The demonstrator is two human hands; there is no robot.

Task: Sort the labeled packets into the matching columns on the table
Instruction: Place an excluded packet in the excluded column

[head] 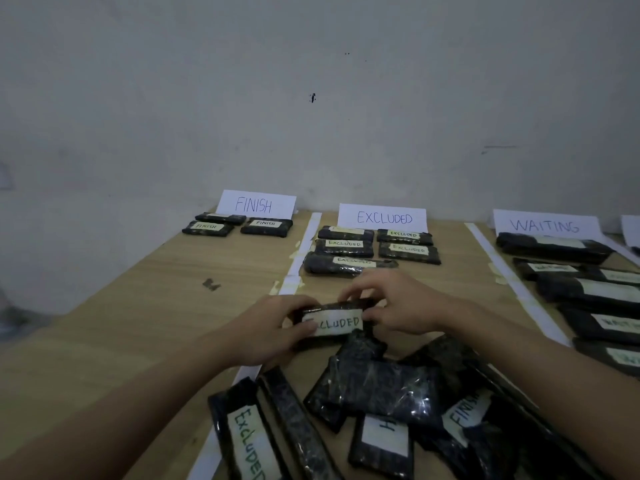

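Note:
Both hands hold a black packet (337, 322) with a white label reading EXCLUDED, just above the table in front of the EXCLUDED column. My left hand (273, 327) grips its left end, thumb on the label. My right hand (398, 303) pinches its right end from above. Behind it lie several packets labelled EXCLUDED (374, 249) under the EXCLUDED sign (382, 218). A loose pile of unsorted packets (381, 403) lies near me.
The FINISH sign (256, 204) stands at the back left with three packets (239, 225) before it. The WAITING sign (545, 225) heads a column of several packets (588, 292) on the right. White tape strips (301, 251) divide the wooden table (138, 306). A wall stands behind.

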